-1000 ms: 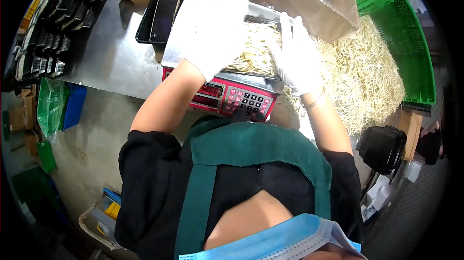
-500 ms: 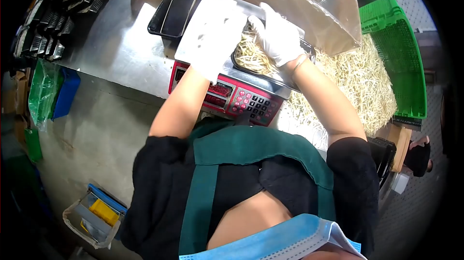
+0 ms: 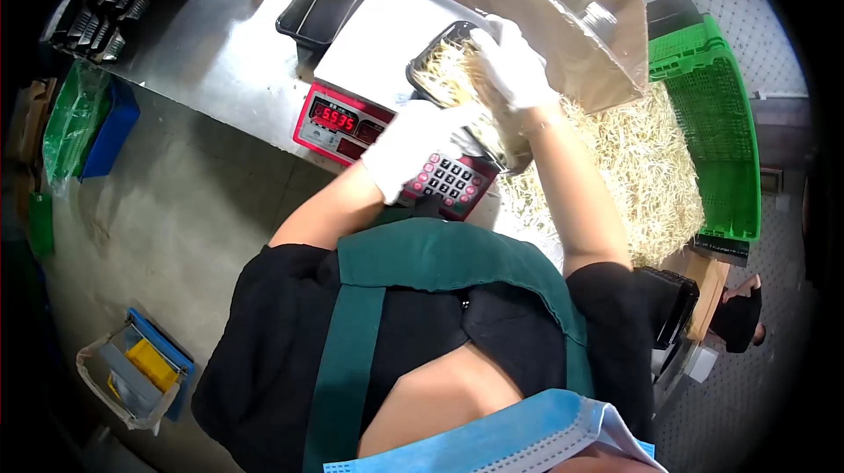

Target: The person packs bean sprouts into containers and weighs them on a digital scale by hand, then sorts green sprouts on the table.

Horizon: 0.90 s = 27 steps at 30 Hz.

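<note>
A black plastic tray (image 3: 411, 74) filled with pale bean sprouts (image 3: 450, 67) is between my white-gloved hands, tilted over the right side of the scale. My left hand (image 3: 415, 141) is closed on its near left edge, partly hiding the keypad. At the far right side, my right hand (image 3: 517, 67) grips the tray with fingers over the rim. Beside them is the scale's white platform (image 3: 382, 33), bare on its left part. Red digits glow on the scale's display (image 3: 336, 117).
A large heap of bean sprouts (image 3: 637, 178) lies to the right, below an open clear plastic bag (image 3: 563, 25). Behind it stands a green crate (image 3: 734, 130). A phone (image 3: 336, 5) rests on a black tray at the back left; stacked black trays (image 3: 114, 7) stand farther left.
My left hand has come from above the platform down to the tray's near edge. The tray has tilted and shifted slightly toward me, uncovering the platform's left part and the display.
</note>
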Each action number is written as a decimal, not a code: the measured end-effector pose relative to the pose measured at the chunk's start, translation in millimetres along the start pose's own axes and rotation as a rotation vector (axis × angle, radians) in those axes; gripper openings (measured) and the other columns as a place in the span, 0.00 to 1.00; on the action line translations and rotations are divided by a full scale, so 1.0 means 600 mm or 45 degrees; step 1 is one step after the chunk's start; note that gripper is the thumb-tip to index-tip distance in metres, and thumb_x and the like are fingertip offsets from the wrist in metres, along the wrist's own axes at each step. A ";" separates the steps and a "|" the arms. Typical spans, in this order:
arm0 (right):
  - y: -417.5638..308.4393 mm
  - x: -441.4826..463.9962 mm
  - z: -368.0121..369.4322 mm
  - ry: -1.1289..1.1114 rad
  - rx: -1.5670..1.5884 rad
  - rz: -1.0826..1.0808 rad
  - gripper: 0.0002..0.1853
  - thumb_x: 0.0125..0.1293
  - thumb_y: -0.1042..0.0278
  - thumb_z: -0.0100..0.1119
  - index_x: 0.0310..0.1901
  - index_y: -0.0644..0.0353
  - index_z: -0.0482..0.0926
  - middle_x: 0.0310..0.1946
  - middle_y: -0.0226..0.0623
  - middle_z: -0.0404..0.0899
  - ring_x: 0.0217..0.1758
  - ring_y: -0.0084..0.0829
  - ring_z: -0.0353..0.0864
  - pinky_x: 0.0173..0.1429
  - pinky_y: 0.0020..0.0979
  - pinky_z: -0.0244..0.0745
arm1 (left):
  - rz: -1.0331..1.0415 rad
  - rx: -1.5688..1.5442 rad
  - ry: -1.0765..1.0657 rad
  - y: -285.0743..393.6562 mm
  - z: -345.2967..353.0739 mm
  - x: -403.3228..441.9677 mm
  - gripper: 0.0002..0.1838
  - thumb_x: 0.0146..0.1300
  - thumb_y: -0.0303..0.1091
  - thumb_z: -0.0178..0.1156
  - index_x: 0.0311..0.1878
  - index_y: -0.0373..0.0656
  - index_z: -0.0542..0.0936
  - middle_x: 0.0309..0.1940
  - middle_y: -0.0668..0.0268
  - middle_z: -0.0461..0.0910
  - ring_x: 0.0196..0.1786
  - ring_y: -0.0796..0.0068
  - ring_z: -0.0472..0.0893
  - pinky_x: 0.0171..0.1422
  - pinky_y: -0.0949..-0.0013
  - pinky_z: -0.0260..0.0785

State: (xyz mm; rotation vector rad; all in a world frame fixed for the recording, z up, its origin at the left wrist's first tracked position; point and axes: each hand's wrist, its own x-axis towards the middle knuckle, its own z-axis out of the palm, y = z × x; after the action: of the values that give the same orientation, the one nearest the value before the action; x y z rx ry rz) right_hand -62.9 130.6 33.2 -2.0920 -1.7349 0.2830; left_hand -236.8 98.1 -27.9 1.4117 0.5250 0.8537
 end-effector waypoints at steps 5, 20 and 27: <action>0.038 -0.158 -0.063 -0.061 1.062 0.290 0.27 0.67 0.55 0.58 0.63 0.60 0.70 0.55 0.34 0.77 0.51 0.22 0.74 0.54 0.27 0.66 | -0.366 -0.381 0.100 -0.005 -0.109 0.026 0.23 0.62 0.33 0.61 0.59 0.33 0.74 0.45 0.59 0.84 0.38 0.76 0.84 0.40 0.73 0.78; -0.006 -0.249 0.004 -0.416 1.145 0.012 0.20 0.71 0.72 0.50 0.63 0.67 0.68 0.53 0.45 0.78 0.51 0.29 0.79 0.54 0.28 0.73 | 0.798 0.760 0.327 0.047 -0.248 -0.058 0.12 0.57 0.31 0.66 0.39 0.31 0.82 0.36 0.60 0.85 0.35 0.72 0.83 0.42 0.70 0.74; -0.004 -0.234 0.040 -0.217 1.271 0.357 0.18 0.74 0.64 0.50 0.57 0.70 0.73 0.46 0.47 0.83 0.46 0.32 0.83 0.49 0.28 0.76 | -0.120 -0.269 1.429 -0.021 -0.567 -0.057 0.14 0.62 0.36 0.59 0.38 0.31 0.80 0.25 0.58 0.82 0.20 0.67 0.81 0.20 0.70 0.68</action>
State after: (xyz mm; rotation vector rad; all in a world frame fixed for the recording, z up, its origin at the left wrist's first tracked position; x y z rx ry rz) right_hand -103.8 -1.6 -1.6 -1.5365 -0.9943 1.1580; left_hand -515.5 287.0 -87.6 0.5976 1.2771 1.5461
